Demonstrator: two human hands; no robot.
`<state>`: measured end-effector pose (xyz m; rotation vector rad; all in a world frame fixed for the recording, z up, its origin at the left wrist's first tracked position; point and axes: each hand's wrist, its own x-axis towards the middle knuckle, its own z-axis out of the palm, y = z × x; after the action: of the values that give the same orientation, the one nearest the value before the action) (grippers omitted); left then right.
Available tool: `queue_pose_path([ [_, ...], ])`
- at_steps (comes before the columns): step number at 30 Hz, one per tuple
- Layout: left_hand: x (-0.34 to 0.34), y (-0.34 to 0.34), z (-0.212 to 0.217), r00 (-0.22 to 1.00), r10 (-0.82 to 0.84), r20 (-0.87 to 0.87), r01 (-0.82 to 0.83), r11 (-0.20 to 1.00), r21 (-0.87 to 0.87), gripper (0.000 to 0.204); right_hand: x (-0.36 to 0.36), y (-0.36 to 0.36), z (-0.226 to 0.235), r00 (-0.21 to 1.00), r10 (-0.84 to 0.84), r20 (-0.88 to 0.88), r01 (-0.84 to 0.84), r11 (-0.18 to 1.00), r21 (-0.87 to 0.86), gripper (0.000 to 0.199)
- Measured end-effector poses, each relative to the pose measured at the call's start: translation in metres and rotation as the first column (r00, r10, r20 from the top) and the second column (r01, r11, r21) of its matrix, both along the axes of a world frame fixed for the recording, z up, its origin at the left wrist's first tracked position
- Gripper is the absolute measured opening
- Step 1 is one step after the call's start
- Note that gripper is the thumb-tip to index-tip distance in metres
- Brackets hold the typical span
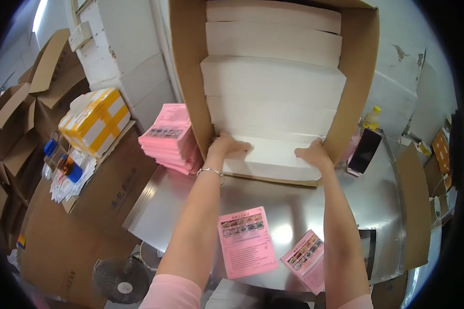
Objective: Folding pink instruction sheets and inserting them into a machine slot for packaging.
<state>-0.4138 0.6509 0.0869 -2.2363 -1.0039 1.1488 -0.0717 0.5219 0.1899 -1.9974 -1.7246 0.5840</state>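
Observation:
A tall brown cardboard box (363,67) stands with its open side toward me, filled with several layered white paper stacks (273,80). Both of my arms reach into its lower part. My left hand (229,147) grips the left end of the lowest white stack (273,154), thumb stretched over its top. At that stack's right end, my right hand (314,153) holds on, its thumb pointing inward. Some fingers of both hands are hidden by the stack and the box wall. The lowest stack sticks out a little over the box's front edge.
Pink printed sheets (247,242) and a smaller pink pad (307,260) lie on the metal table (191,206). A pile of pink pads (167,139) stands left of the box. On the right are a phone (365,150) and a yellow bottle (371,119); a fan (122,286) stands below left.

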Motion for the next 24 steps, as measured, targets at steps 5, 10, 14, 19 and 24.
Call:
queue_pose_path([
  [5,0.108,-0.143,0.104,-0.145,0.424,0.894,-0.613,0.671,-0.417,0.111,0.057,-0.050,-0.039,0.983,-0.172,-0.061,0.182,0.899,0.399,0.096],
  [10,0.046,-0.226,0.062,-0.173,-0.209,0.962,-0.463,0.880,0.108,0.095,0.014,-0.169,-0.053,0.987,0.017,-0.159,0.089,0.768,0.634,0.087],
  [14,0.110,-0.258,0.059,-0.349,-0.054,0.936,-0.373,0.924,-0.085,0.090,0.065,-0.219,-0.055,0.967,-0.029,-0.254,0.164,0.833,0.529,0.087],
  [19,0.184,-0.280,0.056,-0.239,-0.036,0.970,-0.167,0.986,-0.004,0.077,0.171,-0.232,-0.066,0.986,-0.155,-0.065,0.155,0.688,0.709,0.095],
  [24,0.197,-0.281,0.096,-0.258,0.211,0.943,-0.144,0.957,-0.253,0.073,0.229,-0.231,-0.040,0.582,-0.198,-0.789,0.542,0.818,0.194,0.070],
])
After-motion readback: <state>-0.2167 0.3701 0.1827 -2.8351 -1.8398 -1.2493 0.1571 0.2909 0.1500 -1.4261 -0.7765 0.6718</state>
